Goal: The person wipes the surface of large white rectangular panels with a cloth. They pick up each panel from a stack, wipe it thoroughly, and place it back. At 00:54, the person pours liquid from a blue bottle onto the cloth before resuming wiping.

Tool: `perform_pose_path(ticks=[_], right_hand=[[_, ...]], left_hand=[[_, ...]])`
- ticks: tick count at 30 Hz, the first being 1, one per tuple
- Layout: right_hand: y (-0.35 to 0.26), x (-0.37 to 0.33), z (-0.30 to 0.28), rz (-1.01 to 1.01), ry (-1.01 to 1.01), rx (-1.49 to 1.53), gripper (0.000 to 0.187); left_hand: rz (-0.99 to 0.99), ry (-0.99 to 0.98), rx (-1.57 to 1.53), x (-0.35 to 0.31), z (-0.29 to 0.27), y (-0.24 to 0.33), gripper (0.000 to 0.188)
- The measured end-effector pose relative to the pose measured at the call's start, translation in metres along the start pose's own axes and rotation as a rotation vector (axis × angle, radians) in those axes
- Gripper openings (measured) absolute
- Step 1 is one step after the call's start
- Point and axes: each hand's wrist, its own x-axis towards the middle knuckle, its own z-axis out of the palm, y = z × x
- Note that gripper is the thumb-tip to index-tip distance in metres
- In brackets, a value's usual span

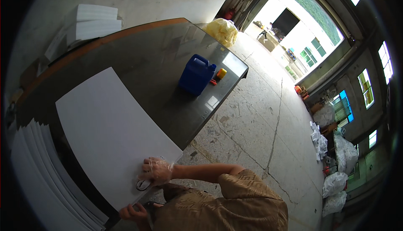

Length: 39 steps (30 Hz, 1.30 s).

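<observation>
A large white sheet [113, 134] lies on the dark, shiny table [147, 42]. My right hand [157, 171], in a thin clear plastic glove, rests on the sheet near its right edge with its fingers curled. At its fingers is a small pale loop-shaped thing with a dark rim [143, 185]; I cannot tell its kind. Lower down, my left hand [133, 212] is closed at the sheet's near corner, with thumb and fingers on the sheet's edge. A stack of white sheets [40, 168] with uneven edges stands left of this sheet.
A blue jerrycan [196, 75] stands on the table, with a yellow roll-shaped thing [221, 73] and a small red thing [213, 82] beside it. White foam blocks [94, 25] are piled beyond the table. A yellow bag [222, 31] sits past its far corner. Filled clear bags [336, 183] line the right wall.
</observation>
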Motion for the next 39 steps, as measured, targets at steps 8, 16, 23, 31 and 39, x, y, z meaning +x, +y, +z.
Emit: perform_pose_path(ticks=[8,16,23,31,39], right_hand=[[0.156,0.196,0.003,0.133,-0.084,-0.265,0.048],[0.272,0.405,-0.004,0.394,-0.041,-0.238,0.051],[0.245,0.307,-0.001,0.242,0.019,-0.271,0.042],[0.037,-0.035,-0.059,-0.083,-0.175,-0.034,0.055],[0.119,0.039,-0.058,-0.056,-0.084,-0.123,0.049]], left_hand=[[-0.140,-0.139,0.043,0.019,-0.023,0.009,0.038],[-0.220,-0.083,0.121,0.018,-0.018,0.024,0.040],[-0.160,-0.085,0.079,0.030,-0.015,0.023,0.040],[-0.093,-0.043,0.069,0.020,-0.012,0.010,0.039],[-0.089,-0.086,0.123,0.021,-0.014,0.010,0.041]])
